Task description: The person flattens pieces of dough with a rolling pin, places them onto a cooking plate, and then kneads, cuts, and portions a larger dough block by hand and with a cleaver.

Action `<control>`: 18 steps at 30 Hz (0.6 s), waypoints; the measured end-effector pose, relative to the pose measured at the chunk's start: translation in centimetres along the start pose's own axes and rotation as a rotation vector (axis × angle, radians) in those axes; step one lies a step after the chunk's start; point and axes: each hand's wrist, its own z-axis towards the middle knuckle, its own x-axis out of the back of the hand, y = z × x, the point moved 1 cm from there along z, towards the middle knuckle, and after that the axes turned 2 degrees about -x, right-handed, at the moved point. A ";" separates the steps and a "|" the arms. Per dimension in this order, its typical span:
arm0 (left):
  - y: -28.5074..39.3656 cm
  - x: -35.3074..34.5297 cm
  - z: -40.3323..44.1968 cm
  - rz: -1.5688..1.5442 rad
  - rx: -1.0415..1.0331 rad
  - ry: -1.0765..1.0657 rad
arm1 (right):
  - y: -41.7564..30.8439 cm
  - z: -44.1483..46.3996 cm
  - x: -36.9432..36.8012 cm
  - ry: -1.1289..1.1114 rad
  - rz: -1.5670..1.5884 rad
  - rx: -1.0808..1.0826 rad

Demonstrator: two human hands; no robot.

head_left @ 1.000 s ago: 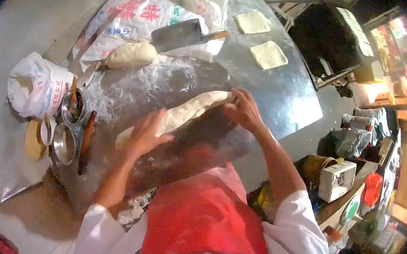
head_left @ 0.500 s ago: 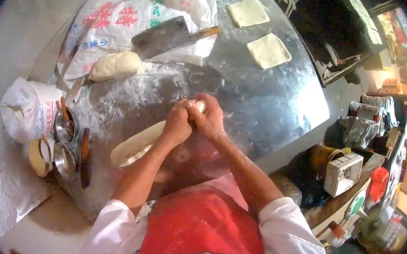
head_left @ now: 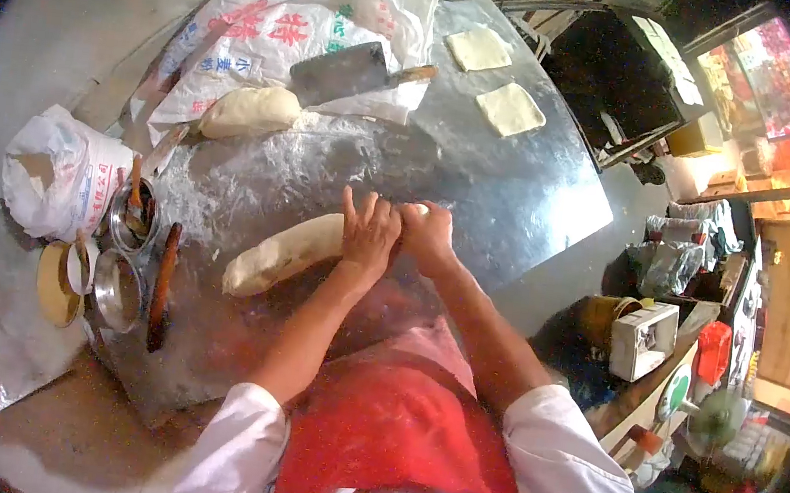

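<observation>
A long roll of dough (head_left: 282, 251) lies slantwise on the metal table (head_left: 537, 199). My left hand (head_left: 372, 236) rests over the roll's right part, its fingers partly spread. Just right of it, my right hand (head_left: 427, 235) is closed round the roll's right end, and a bit of pale dough shows at its top. The two hands nearly touch. Beyond them sit a thick dough lump (head_left: 251, 113) and a broad blade (head_left: 340, 73) with a wooden handle. Two flat dough squares, one nearer (head_left: 511, 110) and one farther (head_left: 479, 50), lie at the back right.
A printed sack (head_left: 274, 23) is spread under the blade. At the left stand a white bag (head_left: 67, 172), metal bowls (head_left: 118, 291), a yellow container (head_left: 56, 284) and a wooden rod (head_left: 163, 288). A white crate (head_left: 644, 341) is beyond the table on the right.
My hands have come together at the roll's right part from farther apart. Over the last half second, my left hand's fingers have spread over the dough. The view has shifted slightly.
</observation>
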 end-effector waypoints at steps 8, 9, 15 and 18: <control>-5.2 -2.1 4.9 -0.380 0.167 -0.086 | -11.9 -1.1 5.4 -0.790 0.395 0.111; -8.5 -17.0 2.9 -0.779 0.164 -0.358 | -16.6 -1.7 6.5 -0.589 0.102 0.575; -7.2 -0.9 2.2 -0.496 0.154 -0.064 | -13.8 12.5 5.5 0.533 -0.592 1.222; -6.6 -0.3 1.7 -0.344 0.269 -0.183 | -5.6 17.6 3.2 0.335 -0.982 1.010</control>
